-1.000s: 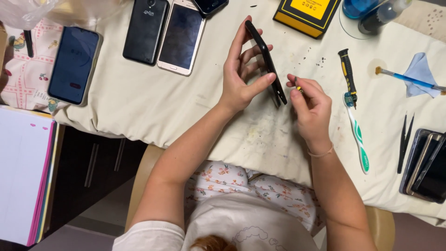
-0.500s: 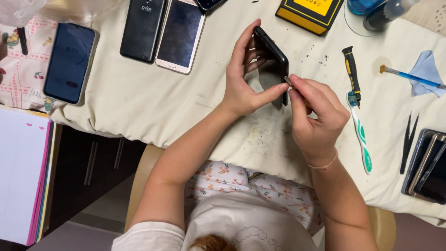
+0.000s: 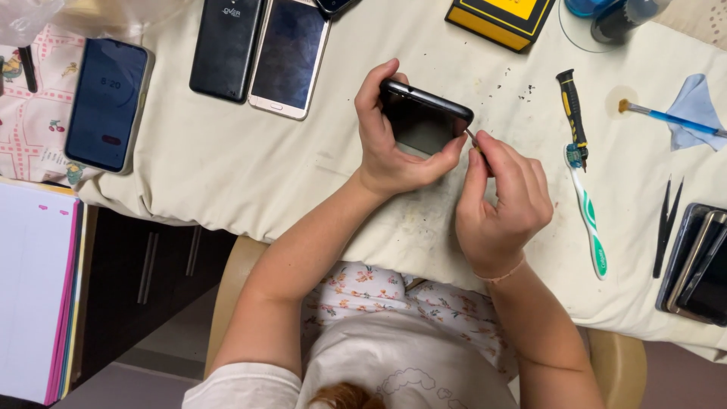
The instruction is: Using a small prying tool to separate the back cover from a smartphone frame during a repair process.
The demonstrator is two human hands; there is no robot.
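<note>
The black phone (image 3: 424, 113) sits just above the centre of the frame, lifted off the cloth and tilted, its dark glossy face turned toward the camera and its rounded upper edge catching light. It looks like a thin, stiff slab, light enough for 1 hand, with smooth sides that would probably slip under a loose grip and a glass face that would likely crack if dropped or flexed; the safest hold seems to be across the long edges, as here. The left hand (image 3: 390, 144) is closed around it, thumb over the top left corner and fingers along the lower edge. The right hand (image 3: 500, 201) is pinched tight on a thin metal tool (image 3: 472, 138) whose tip touches the phone's right edge. Further out, on the cream cloth (image 3: 227, 167), a screwdriver (image 3: 572, 106) and a green-and-white toothbrush (image 3: 589, 216) lie to the right, with tweezers (image 3: 668, 223) and a stack of phones (image 3: 700, 261) at the right edge. At upper left lie 3 more phones (image 3: 257, 49), and a yellow-and-black box (image 3: 500, 19) sits at the top.
</note>
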